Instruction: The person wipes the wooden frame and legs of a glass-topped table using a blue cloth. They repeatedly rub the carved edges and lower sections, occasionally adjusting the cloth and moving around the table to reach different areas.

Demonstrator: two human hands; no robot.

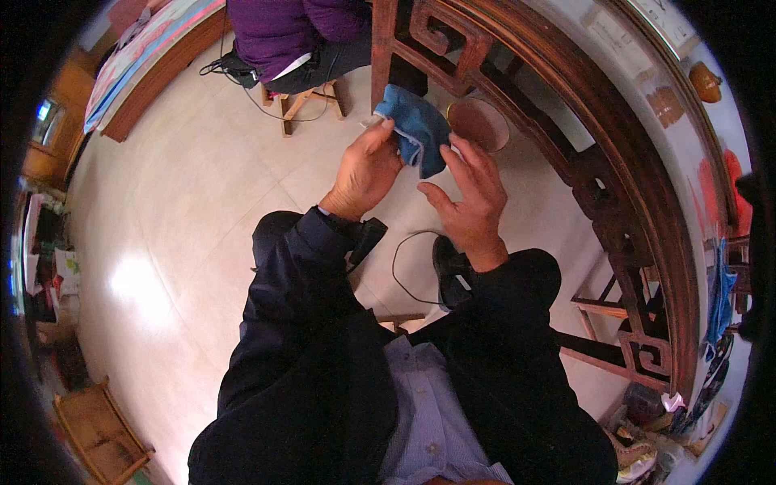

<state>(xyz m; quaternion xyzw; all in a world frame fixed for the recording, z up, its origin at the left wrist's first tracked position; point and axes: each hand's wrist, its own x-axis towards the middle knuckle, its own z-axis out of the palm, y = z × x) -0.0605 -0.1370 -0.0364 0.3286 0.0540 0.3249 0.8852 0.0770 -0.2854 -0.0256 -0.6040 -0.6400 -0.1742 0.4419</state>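
A small piece of blue cloth (418, 124) with a pale edge is held up in front of me, above the tiled floor. My left hand (368, 170) grips its left side, with the thumb on the front near the pale edge. My right hand (473, 194) is at the cloth's right side; its upper fingertips touch or nearly touch the fabric, and the thumb stands apart below. What the fingers do behind the cloth is hidden. Behind the cloth to the right, a round reddish container or stool top (479, 124) stands low by the wooden furniture.
A carved dark wooden table (652, 176) curves along the right. Another person in purple (273, 36) sits on a wooden folding stool (309, 103) ahead, with black cables beside it. A bed edge (163, 73) is at upper left, a small bamboo chair (103, 430) at lower left.
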